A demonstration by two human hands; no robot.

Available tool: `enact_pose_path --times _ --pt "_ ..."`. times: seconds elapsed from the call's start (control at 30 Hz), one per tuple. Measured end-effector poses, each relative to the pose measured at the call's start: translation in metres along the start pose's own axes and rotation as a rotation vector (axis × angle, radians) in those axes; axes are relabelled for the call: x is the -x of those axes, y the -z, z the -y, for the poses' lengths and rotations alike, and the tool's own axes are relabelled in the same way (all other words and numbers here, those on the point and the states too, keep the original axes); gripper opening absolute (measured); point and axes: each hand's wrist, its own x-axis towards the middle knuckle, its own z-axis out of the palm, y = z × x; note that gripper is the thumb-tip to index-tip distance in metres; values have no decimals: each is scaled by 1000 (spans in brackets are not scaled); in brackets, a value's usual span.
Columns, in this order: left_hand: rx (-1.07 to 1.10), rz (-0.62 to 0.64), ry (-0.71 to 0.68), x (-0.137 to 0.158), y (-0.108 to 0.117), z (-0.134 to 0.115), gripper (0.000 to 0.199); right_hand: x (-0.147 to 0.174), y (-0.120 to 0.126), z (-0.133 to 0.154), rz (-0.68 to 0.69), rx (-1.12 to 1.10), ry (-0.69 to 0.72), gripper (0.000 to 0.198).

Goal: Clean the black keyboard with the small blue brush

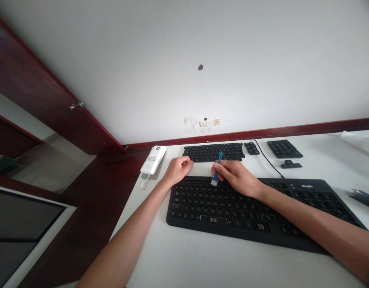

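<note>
A small blue cleaning brush [216, 176] is pinched in my right hand [239, 176]. Its white bristles point down, just over the upper rows of a black keyboard base [199, 230] whose keycaps are off, leaving bare sockets. The brush's splayed blue end sticks up past my fingers. My left hand [179, 170] is curled into a loose fist at the keyboard's top left corner, with nothing visible in it. Behind both hands lies a block of loose black keycaps [202, 151], laid out in rows. My right forearm covers part of the keyboard's right half.
Smaller keycap groups [284, 149] lie at the back right, near a black cable [267, 158]. A white device with a strap [153, 160] sits at the table's left edge. A dark object [363, 197] and clear plastic [358, 140] are at the right. A wall stands behind.
</note>
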Motion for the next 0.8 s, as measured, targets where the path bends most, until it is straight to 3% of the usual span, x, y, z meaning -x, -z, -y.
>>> enact_pose_path --times 0.8 --pt "2 -1 -1 0 0 1 36 1 -1 3 -30 11 -27 49"
